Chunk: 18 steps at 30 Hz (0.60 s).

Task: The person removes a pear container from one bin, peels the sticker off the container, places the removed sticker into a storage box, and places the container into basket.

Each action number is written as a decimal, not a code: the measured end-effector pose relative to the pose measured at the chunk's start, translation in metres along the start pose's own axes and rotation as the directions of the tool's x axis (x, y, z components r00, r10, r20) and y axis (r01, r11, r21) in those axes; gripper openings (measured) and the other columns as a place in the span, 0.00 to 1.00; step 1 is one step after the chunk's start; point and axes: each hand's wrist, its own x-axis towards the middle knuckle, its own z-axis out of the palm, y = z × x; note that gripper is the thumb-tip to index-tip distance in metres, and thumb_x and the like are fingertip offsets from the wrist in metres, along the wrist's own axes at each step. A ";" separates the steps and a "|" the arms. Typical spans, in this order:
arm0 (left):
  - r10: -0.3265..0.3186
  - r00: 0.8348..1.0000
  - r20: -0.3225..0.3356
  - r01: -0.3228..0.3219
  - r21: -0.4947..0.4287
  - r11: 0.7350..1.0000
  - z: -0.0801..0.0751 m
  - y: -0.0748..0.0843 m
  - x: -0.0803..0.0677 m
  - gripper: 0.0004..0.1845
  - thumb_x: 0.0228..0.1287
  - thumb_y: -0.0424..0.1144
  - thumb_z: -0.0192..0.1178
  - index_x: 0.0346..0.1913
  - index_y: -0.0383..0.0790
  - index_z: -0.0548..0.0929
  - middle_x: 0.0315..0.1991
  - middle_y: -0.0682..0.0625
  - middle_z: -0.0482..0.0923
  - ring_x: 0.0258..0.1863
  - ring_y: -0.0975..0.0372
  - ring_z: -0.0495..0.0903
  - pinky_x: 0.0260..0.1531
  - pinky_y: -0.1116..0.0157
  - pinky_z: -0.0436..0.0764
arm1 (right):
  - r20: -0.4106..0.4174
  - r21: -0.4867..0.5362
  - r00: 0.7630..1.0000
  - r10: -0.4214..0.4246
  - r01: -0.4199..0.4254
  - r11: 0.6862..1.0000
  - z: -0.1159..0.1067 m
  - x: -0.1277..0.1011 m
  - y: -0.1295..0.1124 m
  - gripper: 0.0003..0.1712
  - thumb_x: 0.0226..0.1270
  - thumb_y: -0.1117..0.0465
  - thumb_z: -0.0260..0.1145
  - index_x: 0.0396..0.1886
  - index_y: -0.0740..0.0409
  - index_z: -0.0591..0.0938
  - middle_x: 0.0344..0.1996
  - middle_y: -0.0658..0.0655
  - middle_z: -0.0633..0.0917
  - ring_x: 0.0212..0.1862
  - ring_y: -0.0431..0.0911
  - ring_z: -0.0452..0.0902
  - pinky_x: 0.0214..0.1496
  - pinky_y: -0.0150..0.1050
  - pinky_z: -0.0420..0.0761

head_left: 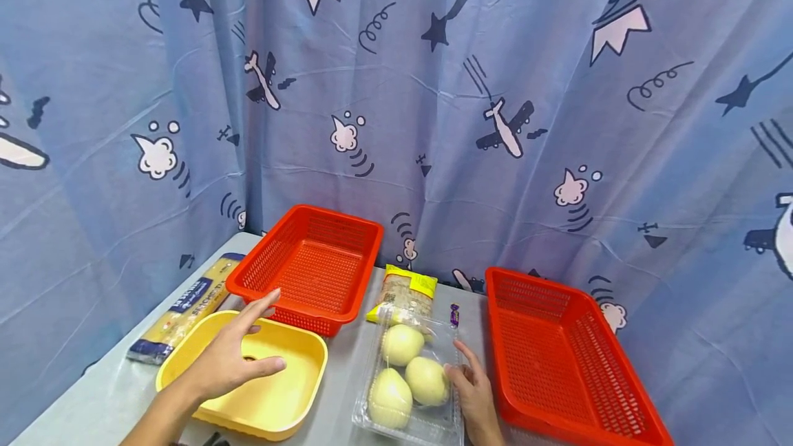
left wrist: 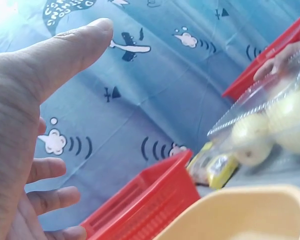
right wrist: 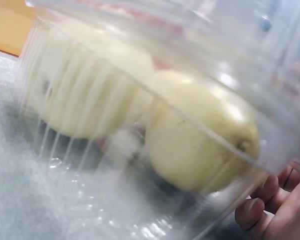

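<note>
The right hand grips the right edge of a clear plastic clamshell box, fingers curled against its side wall, as the right wrist view shows at close range; the left hand holds nothing, its fingers spread and relaxed, hovering above the yellow tub. The clamshell box lies on the grey table, between the yellow tub and the right-hand red basket; inside it sit three pale yellow-green fruits, close together, the lid over them; in the right wrist view two of them press against the ribbed plastic. Just behind the box lies a packet with a yellow top, and beside that a small purple wrapper; a second red basket stands behind the tub, its near edge over the tub's rim; a long pasta packet lies to the left of both; a blue curtain printed with planes and clouds hangs behind the table.
</note>
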 end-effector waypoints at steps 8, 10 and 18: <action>0.022 1.000 0.005 -0.022 -0.083 0.996 0.023 0.002 0.010 0.48 0.52 0.45 0.73 0.74 0.55 0.59 0.69 0.48 0.63 0.60 0.49 0.68 0.52 0.47 0.72 | 0.029 0.002 1.000 -0.010 0.010 1.000 0.000 -0.002 0.001 0.31 0.65 0.65 0.64 0.68 0.59 0.70 0.23 0.52 0.71 0.31 0.43 0.67 0.38 0.34 0.67; 0.032 0.999 0.005 -0.031 -0.103 0.994 0.029 0.003 0.012 0.48 0.52 0.44 0.73 0.74 0.55 0.59 0.69 0.49 0.63 0.60 0.49 0.68 0.53 0.48 0.72 | 0.027 0.003 0.999 -0.017 0.017 1.000 0.001 -0.002 0.000 0.30 0.65 0.65 0.64 0.68 0.59 0.71 0.22 0.52 0.71 0.30 0.43 0.67 0.36 0.34 0.68; 0.053 0.999 0.013 -0.049 -0.197 0.979 0.052 0.007 0.022 0.47 0.52 0.42 0.73 0.74 0.52 0.60 0.68 0.50 0.64 0.62 0.46 0.65 0.55 0.50 0.71 | 0.014 0.005 1.000 -0.026 0.026 1.000 0.001 -0.002 -0.001 0.30 0.64 0.66 0.64 0.67 0.58 0.72 0.22 0.51 0.70 0.28 0.43 0.66 0.33 0.34 0.67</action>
